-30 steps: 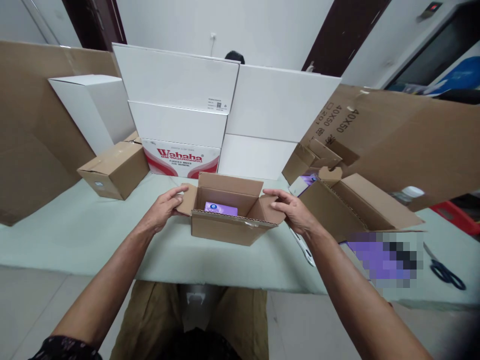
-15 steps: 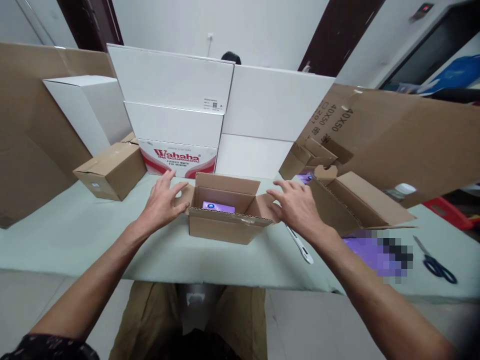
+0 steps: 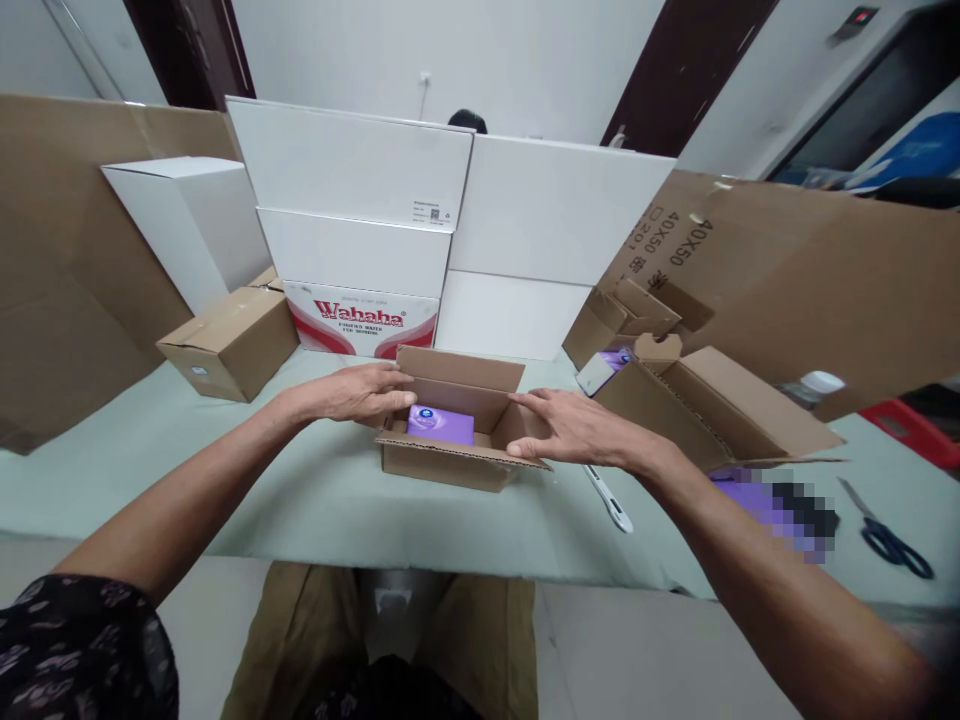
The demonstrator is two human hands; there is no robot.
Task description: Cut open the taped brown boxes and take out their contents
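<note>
In front of me on the table is a small brown cardboard box (image 3: 439, 470) with its top uncovered. Inside it, toward the left, lies a purple pack (image 3: 441, 426) with a dark blue round logo. My left hand (image 3: 358, 393) rests at the box's left side, fingers stretched over the rim and hiding most of the left flap. At the opposite side, my right hand (image 3: 564, 428) has its fingers spread across the right edge, with the flap largely covered. The back flap (image 3: 465, 368) stands up, while the front flap (image 3: 457, 450) juts toward me.
A white cutter (image 3: 609, 500) lies right of the box, and scissors (image 3: 885, 535) lie farther right. An opened carton (image 3: 690, 400) stands over there beside a purple package (image 3: 757, 505). A closed carton (image 3: 240, 340) sits left; white boxes (image 3: 525, 220) wall the back.
Both hands have moved inward over the box's sides, and the side flaps have gone from sticking outward to being pushed in. More of the purple pack shows now.
</note>
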